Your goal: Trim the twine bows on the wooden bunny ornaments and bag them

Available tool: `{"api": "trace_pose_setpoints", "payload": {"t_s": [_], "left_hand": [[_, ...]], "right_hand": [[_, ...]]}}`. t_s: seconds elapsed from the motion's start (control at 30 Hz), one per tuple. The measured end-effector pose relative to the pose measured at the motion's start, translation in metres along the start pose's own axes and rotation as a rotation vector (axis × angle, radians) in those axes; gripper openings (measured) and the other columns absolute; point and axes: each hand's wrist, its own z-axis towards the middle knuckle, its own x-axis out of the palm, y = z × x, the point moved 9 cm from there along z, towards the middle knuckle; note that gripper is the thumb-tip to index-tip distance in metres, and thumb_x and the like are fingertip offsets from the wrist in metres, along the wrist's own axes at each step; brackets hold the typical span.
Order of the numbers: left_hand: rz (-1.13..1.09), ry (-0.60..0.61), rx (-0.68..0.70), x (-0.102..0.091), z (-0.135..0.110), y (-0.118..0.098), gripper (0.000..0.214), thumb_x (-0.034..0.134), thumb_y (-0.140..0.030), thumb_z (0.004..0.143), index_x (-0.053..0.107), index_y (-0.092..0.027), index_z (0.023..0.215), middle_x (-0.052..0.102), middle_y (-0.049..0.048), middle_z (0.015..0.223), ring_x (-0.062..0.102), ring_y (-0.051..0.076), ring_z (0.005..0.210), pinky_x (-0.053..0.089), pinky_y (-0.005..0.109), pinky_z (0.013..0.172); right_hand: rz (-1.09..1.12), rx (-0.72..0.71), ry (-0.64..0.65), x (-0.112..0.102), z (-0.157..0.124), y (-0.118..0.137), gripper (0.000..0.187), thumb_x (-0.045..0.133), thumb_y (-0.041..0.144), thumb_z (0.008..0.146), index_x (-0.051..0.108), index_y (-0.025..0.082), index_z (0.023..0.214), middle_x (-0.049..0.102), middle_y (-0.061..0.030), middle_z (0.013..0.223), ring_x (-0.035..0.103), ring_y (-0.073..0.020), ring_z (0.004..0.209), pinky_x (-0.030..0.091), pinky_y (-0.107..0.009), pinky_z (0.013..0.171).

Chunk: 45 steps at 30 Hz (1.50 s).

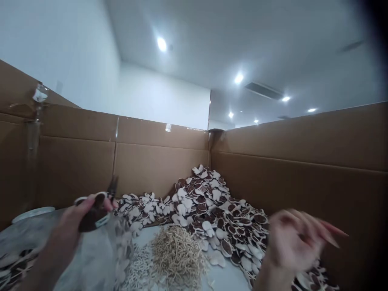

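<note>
My left hand [79,213] is closed around a dark brown mushroom cap [91,216] at the lower left, with the dark tip of a cutter [113,186] sticking up just above it. My right hand [295,238] is at the lower right, smeared by motion, above the edge of a large heap of brown-and-white mushroom caps [212,206]. A thin reddish streak [332,232] extends from its fingers; I cannot tell what it is. A mound of thin tan stems [176,252] lies between my hands.
Tall cardboard walls [303,169] enclose the work area at the back, left and right. A clear plastic bag [100,254] with pale pieces lies under my left hand. A white round lid-like object [33,213] sits at the far left.
</note>
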Motion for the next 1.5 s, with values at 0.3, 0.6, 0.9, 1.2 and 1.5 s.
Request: {"api": "trace_pose_setpoints", "payload": {"t_s": [0.3, 0.6, 0.9, 1.2, 1.5], "left_hand": [[0.043, 0.187, -0.231, 0.057, -0.022, 0.018, 0.044, 0.047, -0.055, 0.085, 0.074, -0.019, 0.089, 0.067, 0.0055, 0.083, 0.056, 0.018, 0.071, 0.047, 0.025, 0.065], [-0.086, 0.153, -0.323, 0.076, -0.037, 0.029, 0.045, 0.057, -0.056, 0.081, 0.070, -0.019, 0.103, 0.067, 0.0065, 0.100, 0.058, 0.023, 0.093, 0.046, 0.029, 0.085], [-0.303, 0.017, -0.316, 0.067, -0.024, 0.024, 0.038, 0.057, -0.051, 0.084, 0.069, -0.021, 0.104, 0.062, 0.0023, 0.078, 0.054, 0.015, 0.072, 0.045, 0.024, 0.068], [-0.464, 0.010, -0.376, 0.071, -0.030, 0.030, 0.047, 0.051, -0.055, 0.086, 0.064, -0.023, 0.117, 0.053, 0.0007, 0.083, 0.047, 0.013, 0.073, 0.041, 0.022, 0.062], [-0.358, 0.005, -0.324, 0.078, -0.038, 0.014, 0.046, 0.044, -0.056, 0.089, 0.064, -0.025, 0.117, 0.053, 0.0030, 0.096, 0.042, 0.013, 0.071, 0.040, 0.022, 0.062]], "right_hand": [[-0.146, 0.168, 1.139, 0.182, -0.175, -0.052, 0.021, 0.051, 0.042, 0.090, 0.060, 0.024, 0.096, 0.061, -0.0027, 0.087, 0.056, -0.0195, 0.083, 0.044, -0.033, 0.074], [0.184, 0.715, 1.243, 0.194, -0.220, -0.086, 0.043, 0.062, 0.056, 0.081, 0.050, 0.026, 0.109, 0.048, 0.0051, 0.068, 0.044, -0.0102, 0.056, 0.039, -0.022, 0.057], [0.275, 0.685, 1.007, 0.177, -0.206, -0.071, 0.042, 0.044, 0.061, 0.089, 0.057, 0.021, 0.094, 0.026, 0.0072, 0.057, 0.013, -0.0073, 0.045, 0.011, -0.022, 0.041], [-0.188, 0.295, 1.232, 0.178, -0.226, -0.063, 0.046, 0.033, 0.056, 0.095, 0.060, 0.021, 0.084, 0.048, -0.0027, 0.070, 0.046, -0.0166, 0.068, 0.037, -0.026, 0.058], [-0.302, 0.184, 1.324, 0.181, -0.232, -0.067, 0.045, 0.028, 0.050, 0.098, 0.055, 0.021, 0.077, 0.049, -0.0022, 0.068, 0.045, -0.0163, 0.064, 0.034, -0.026, 0.054]]}}
